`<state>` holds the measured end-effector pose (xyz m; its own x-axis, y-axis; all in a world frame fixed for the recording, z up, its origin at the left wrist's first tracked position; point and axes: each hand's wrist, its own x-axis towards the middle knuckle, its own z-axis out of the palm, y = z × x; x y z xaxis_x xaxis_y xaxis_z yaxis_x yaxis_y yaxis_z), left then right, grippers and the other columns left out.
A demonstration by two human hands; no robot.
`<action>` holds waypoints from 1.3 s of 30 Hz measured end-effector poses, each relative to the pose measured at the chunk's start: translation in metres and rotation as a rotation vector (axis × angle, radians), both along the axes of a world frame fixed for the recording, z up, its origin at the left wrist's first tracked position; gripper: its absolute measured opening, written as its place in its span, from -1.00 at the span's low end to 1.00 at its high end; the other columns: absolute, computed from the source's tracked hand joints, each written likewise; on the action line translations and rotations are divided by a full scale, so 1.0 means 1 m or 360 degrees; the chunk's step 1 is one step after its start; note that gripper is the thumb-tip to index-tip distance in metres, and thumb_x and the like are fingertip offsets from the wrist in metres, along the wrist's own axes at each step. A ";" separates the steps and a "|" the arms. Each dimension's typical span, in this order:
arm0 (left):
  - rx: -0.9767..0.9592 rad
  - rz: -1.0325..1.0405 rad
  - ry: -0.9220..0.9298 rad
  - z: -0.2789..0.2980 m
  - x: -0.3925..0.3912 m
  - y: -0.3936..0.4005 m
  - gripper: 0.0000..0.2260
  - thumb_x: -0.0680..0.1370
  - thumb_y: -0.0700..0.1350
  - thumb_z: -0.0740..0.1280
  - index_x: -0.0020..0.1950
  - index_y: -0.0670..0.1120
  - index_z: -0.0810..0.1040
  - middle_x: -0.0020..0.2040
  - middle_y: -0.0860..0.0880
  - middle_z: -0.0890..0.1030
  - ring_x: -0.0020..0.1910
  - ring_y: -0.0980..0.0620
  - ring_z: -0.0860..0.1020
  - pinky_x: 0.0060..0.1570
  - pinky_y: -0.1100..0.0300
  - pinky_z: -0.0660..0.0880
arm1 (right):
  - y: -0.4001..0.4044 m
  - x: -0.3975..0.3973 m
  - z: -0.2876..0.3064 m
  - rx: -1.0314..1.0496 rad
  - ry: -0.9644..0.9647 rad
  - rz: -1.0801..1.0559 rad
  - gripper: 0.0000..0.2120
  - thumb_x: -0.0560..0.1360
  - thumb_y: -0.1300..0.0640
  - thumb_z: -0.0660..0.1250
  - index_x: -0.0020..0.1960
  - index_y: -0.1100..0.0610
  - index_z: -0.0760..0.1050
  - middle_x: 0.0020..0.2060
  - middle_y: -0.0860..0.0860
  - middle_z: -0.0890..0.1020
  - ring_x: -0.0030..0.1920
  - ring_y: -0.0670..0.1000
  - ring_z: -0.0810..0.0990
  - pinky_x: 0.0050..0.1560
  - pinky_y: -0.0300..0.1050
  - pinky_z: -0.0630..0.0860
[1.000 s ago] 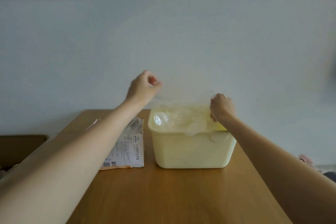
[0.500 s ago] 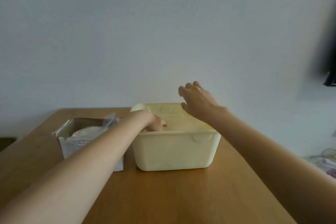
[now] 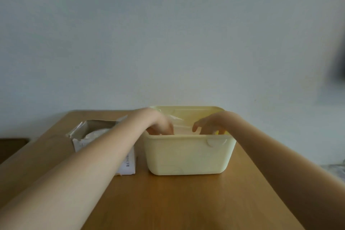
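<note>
The pale yellow tub [image 3: 186,157] stands on the wooden table [image 3: 186,203], a little right of the middle and towards the far edge, close to the white wall [image 3: 177,43]. It is a rectangular plastic box with rounded corners, a slightly flared rim and no lid. Its walls are smooth and faintly translucent. On the near wall, just under the rim at the right, there is a small round mark. Inside, against the far wall, a bit of thin clear film [image 3: 174,117] shows, though it is blurred.

Both my hands are over the rim and down in the tub. My left hand [image 3: 160,127] is in at the left end, its fingers pointing down behind the near wall, so I cannot tell whether it has hold of anything. My right hand [image 3: 209,125] is in at the right end, its fingers bent downwards and its thumb out to the left. Its fingertips are hidden too, and I cannot tell whether they pinch anything.

Just left of the tub, under my left forearm, sits an opened white packet [image 3: 89,134], its top torn wide.
</note>
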<state>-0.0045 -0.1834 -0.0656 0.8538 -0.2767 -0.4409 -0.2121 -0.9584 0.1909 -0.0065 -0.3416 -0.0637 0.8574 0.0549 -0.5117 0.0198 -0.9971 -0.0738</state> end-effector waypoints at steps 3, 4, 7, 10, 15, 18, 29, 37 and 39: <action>-0.0560 0.0040 -0.0144 0.021 -0.012 0.015 -0.77 0.58 -0.21 0.25 0.19 -0.28 0.52 0.06 -0.16 0.57 -0.21 0.07 0.56 -0.24 0.37 0.52 | 0.013 -0.008 0.020 0.0104 -0.0322 0.0094 -0.58 0.51 0.06 0.35 0.30 0.20 0.42 0.03 0.11 0.58 0.01 0.11 0.61 0.05 -0.01 0.59; -0.0682 0.0049 -0.0264 0.026 -0.017 0.025 -0.81 0.57 -0.23 0.26 0.12 -0.28 0.55 0.03 -0.18 0.61 -0.22 0.07 0.58 -0.23 0.35 0.54 | 0.024 -0.012 0.027 0.0229 -0.0454 0.0125 -0.65 0.50 0.11 0.36 0.23 0.24 0.47 -0.09 0.11 0.61 -0.08 0.10 0.63 -0.01 -0.04 0.61; -0.0807 0.0105 -0.0689 0.034 -0.027 0.061 -0.89 0.54 -0.20 0.29 -0.08 -0.12 0.62 -0.09 -0.08 0.68 -0.13 0.03 0.63 -0.01 0.18 0.54 | 0.067 -0.026 0.044 0.0525 -0.0804 0.0311 -0.80 0.51 0.18 0.29 0.07 0.25 0.58 -0.13 0.15 0.68 -0.26 0.05 0.64 -0.11 -0.16 0.60; -0.0783 0.0224 -0.0751 0.031 -0.034 0.098 -0.78 0.52 -0.25 0.28 -0.24 0.03 0.59 -0.19 0.01 0.66 -0.16 0.06 0.61 0.08 0.11 0.51 | 0.108 -0.039 0.045 0.0593 -0.0882 0.0498 -0.79 0.52 0.19 0.23 0.01 0.22 0.61 -0.06 0.13 0.68 -0.20 0.07 0.67 -0.18 -0.28 0.52; -0.0712 0.0490 -0.0565 0.015 -0.043 0.143 -0.80 0.50 -0.28 0.25 -0.23 -0.06 0.58 -0.14 -0.09 0.65 -0.15 -0.01 0.58 0.01 0.08 0.54 | 0.153 -0.035 0.027 0.0493 -0.0995 0.0510 -0.74 0.52 0.18 0.26 -0.31 0.27 0.43 -0.34 0.10 0.52 -0.15 0.14 0.51 -0.33 -0.20 0.43; -0.0801 0.0646 -0.0467 0.008 -0.045 0.150 -0.87 0.53 -0.26 0.26 -0.18 -0.12 0.54 -0.17 -0.14 0.61 -0.27 0.01 0.54 -0.23 0.23 0.51 | 0.171 -0.030 0.016 0.0407 -0.0998 0.0438 -0.61 0.52 0.04 0.30 -0.37 0.17 0.25 -0.37 0.03 0.39 -0.16 0.11 0.43 -0.36 -0.20 0.30; -0.0758 0.0595 -0.0493 0.008 -0.050 0.148 -0.81 0.51 -0.25 0.24 0.10 -0.06 0.45 -0.22 -0.09 0.57 -0.44 0.10 0.47 -0.55 0.31 0.32 | 0.194 -0.028 0.011 0.0464 -0.1113 0.0439 -0.73 0.55 0.22 0.18 -0.34 0.18 0.31 -0.38 0.05 0.37 -0.24 0.14 0.42 -0.25 -0.11 0.33; -0.0913 0.0561 -0.0602 0.007 -0.053 0.160 -0.78 0.50 -0.30 0.27 -0.34 -0.09 0.51 -0.40 -0.05 0.51 -0.48 0.05 0.39 -0.55 0.30 0.35 | 0.187 -0.044 0.006 0.0548 -0.1700 0.0656 -0.78 0.53 0.24 0.13 -0.19 0.29 0.49 -0.17 0.10 0.44 -0.17 0.12 0.41 -0.29 -0.13 0.25; -0.0768 0.0517 -0.0571 0.004 -0.051 0.163 -0.77 0.50 -0.24 0.33 -0.36 -0.09 0.48 -0.38 -0.04 0.54 -0.47 0.06 0.43 -0.48 0.32 0.39 | 0.191 -0.039 0.004 0.0894 -0.1662 0.0477 -0.73 0.52 0.26 0.11 -0.34 0.28 0.36 -0.32 0.09 0.41 -0.31 0.13 0.38 -0.41 -0.14 0.23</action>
<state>-0.0557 -0.0205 -0.0615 0.9971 -0.0761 -0.0067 -0.0578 -0.8092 0.5846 -0.0458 -0.1502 -0.0599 0.7573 0.3126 0.5734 0.5507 -0.7776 -0.3034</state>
